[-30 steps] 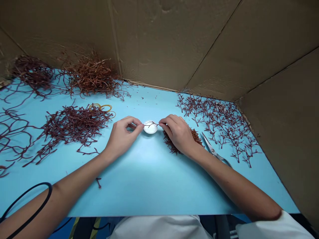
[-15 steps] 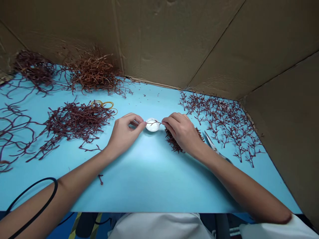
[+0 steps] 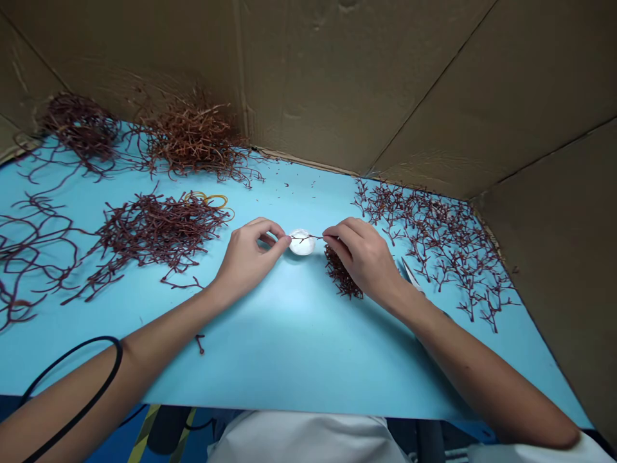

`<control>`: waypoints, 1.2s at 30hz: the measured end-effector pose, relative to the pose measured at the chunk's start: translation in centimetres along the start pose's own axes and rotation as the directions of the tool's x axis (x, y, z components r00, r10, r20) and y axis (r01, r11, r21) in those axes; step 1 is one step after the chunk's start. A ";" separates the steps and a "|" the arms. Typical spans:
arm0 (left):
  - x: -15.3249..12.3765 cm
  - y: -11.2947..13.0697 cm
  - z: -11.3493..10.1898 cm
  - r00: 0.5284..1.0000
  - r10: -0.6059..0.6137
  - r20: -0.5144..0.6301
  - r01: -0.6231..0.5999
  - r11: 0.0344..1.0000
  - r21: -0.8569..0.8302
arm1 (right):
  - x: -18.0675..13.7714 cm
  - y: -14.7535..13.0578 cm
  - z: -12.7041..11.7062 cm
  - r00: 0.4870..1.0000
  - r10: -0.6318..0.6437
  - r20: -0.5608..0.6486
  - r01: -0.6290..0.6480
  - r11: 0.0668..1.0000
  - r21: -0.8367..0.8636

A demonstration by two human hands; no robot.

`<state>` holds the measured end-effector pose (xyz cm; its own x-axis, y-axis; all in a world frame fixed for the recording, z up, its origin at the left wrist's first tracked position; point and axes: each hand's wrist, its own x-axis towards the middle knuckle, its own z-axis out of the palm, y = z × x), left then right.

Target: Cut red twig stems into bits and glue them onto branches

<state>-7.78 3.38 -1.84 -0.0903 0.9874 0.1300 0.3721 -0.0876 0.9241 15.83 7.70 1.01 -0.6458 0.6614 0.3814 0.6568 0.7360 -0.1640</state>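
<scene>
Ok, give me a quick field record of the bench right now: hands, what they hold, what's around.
Left hand: pinches one end of thin dark-red branched twig
Right hand: pinches its other end
Below twig: small round white dish
Beneath right hand: small heap of reddish-brown twig pieces
Right of it: metal scissors, partly hidden
Surface: light-blue table

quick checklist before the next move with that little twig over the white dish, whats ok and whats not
1. Left hand pinches one end of the twig: ok.
2. Right hand pinches the other end: ok.
3. Twig lies over the white dish: ok.
4. Twig touches what is in the dish: cannot tell.
5. Scissors apart from the fingertips, beside the right wrist, partly hidden: ok.
</scene>
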 end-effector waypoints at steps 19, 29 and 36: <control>-0.3 -0.3 0.7 0.987 -0.126 0.100 0.116 0.989 0.096 | -0.7 -1.0 -0.4 0.982 -0.124 0.145 0.153 0.966 -0.206; -0.3 -0.2 0.6 0.986 -0.115 0.118 0.113 0.993 0.024 | -0.6 -0.6 0.5 0.989 -0.096 0.111 0.113 0.982 -0.153; -0.4 0.0 0.4 0.987 -0.118 0.112 0.119 0.993 -0.005 | -0.3 -0.3 0.6 0.997 -0.054 0.054 0.058 0.995 -0.077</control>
<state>-7.33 3.03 -2.02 -0.0296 0.9993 -0.0206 0.3542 0.0298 0.9347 15.62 7.35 0.39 -0.7006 0.6274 0.3399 0.6461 0.7599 -0.0710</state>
